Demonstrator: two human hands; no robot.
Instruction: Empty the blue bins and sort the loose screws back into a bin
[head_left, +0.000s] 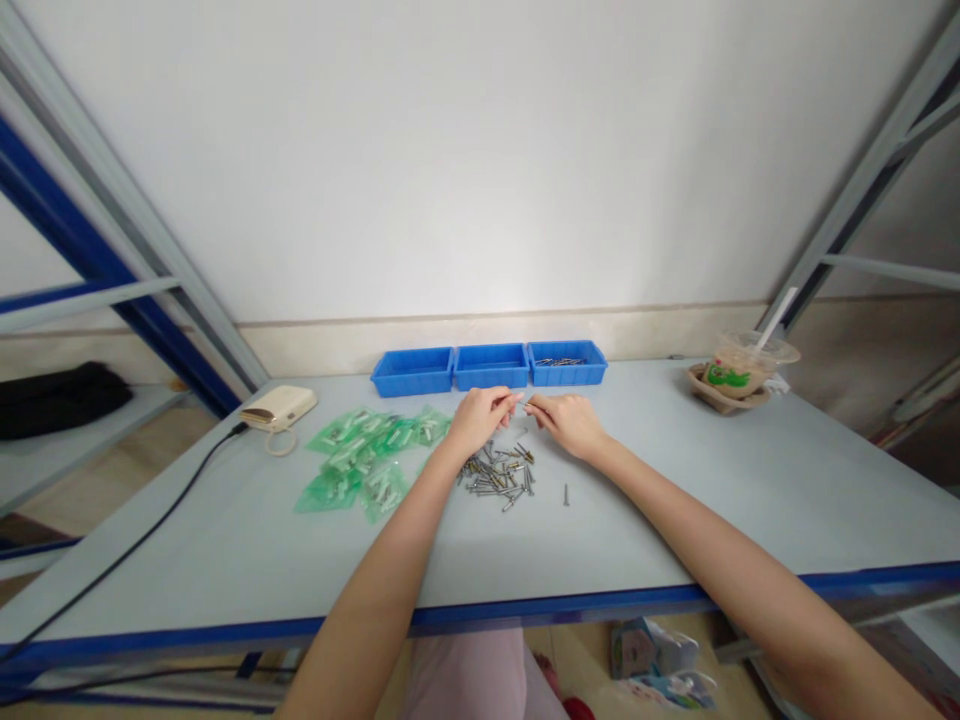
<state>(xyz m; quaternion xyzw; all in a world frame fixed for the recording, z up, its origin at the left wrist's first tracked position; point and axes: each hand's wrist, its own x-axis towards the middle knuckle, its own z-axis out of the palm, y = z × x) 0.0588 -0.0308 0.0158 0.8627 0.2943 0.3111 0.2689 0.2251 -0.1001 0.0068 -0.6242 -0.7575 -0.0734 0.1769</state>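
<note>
Head view. Your left hand [480,418] and right hand [570,422] meet above the tabletop [630,540], just beyond the loose pile. Thumb and fingertips of each look pinched on a slim metal fastener [524,404] spanning the small space between them; too small to tell screw from plain pin.

Below your hands, a heap of loose screws [499,480], silvery and brassy, lying crosswise over each other. One single screw [566,495] apart, to the right of the heap.

Handling, my judgement: very light, rigid, hard to damage. Smooth shanks may roll or slip in a pinch; threads should give better bite, tips may prick. Take each by mid-shank or just under the head, using pads of thumb and forefinger. Heaped ones may snag neighbours; lift from the edge of the pile.

Left of the heap: green plastic packets [352,455], small parts inside. Film looks soft, slick, crinkly; best pinched at a flat margin, clear of the hard contents.

Behind: left blue bin [414,385], middle blue bin [491,380], right blue bin [568,376], the last bearing more metal pieces [561,361]. Walls look stiff; rim suits a grip.
</note>
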